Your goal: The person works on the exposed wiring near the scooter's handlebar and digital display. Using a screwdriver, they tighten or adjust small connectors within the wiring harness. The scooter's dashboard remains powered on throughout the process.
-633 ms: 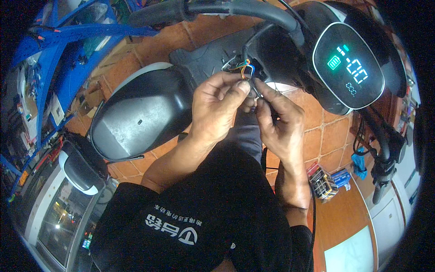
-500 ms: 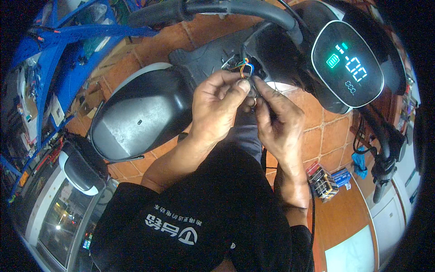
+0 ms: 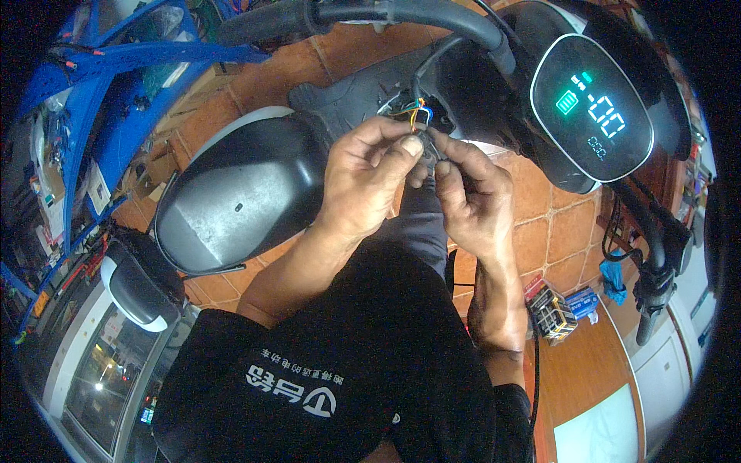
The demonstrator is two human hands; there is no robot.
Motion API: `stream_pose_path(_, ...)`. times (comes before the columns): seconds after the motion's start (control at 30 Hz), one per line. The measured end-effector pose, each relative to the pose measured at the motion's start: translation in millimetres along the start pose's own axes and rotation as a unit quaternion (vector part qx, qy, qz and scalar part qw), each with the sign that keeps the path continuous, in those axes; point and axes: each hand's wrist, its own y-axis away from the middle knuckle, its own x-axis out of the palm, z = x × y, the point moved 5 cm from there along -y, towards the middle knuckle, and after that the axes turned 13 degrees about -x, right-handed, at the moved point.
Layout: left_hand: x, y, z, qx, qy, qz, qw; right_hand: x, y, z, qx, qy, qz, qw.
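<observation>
My left hand (image 3: 359,181) pinches a small dark part (image 3: 424,147), possibly a connector, with thumb and forefinger, just below thin coloured wires (image 3: 419,109). My right hand (image 3: 478,197) grips the same part from the right, its thumb and index fingertip close together; the other fingers are partly hidden. The wires lead into an open cavity in the black scooter body (image 3: 436,117), beside a thick dark cable. What exactly lies between my fingertips is too small to make out.
A lit dashboard display (image 3: 590,108) is at the upper right, a black seat (image 3: 239,193) at left. Handlebar tubes (image 3: 417,23) cross above. Blue shelving (image 3: 85,100) with clutter lines the left; small boxes (image 3: 559,309) sit on a wooden cabinet (image 3: 579,370) at lower right, over a tiled floor (image 3: 540,239).
Both hands have shifted slightly upward, my right hand and wrist a little more, while their grip at the wires stays much the same.
</observation>
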Motion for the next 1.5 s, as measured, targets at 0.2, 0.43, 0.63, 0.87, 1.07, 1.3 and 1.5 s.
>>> stream_pose_path(0.2,5,1,-4,0.016,0.015,-0.024,0.999,5,5,-4,0.077,-0.113,-0.028,0.99)
stream_pose_path(0.43,8,0,-1,0.029,0.045,-0.035,0.998,7,5,0,0.002,-0.002,-0.082,0.997)
stream_pose_path(0.63,9,-1,-1,0.04,0.037,-0.045,0.997,4,-2,17,-0.112,0.18,-0.076,0.974)
stream_pose_path(0.87,8,0,-2,0.026,-0.007,-0.063,0.998,-2,-5,18,-0.063,0.163,-0.011,0.985)
stream_pose_path(1.07,12,2,-6,0.025,-0.015,-0.06,0.998,-7,-4,7,0.028,0.037,0.017,0.999)
stream_pose_path(1.3,11,-1,-6,0.051,-0.019,-0.062,0.997,-2,-7,31,-0.051,0.203,-0.016,0.978)
stream_pose_path(1.5,8,1,-6,0.074,-0.064,-0.059,0.994,-3,-10,18,-0.046,0.139,-0.013,0.989)
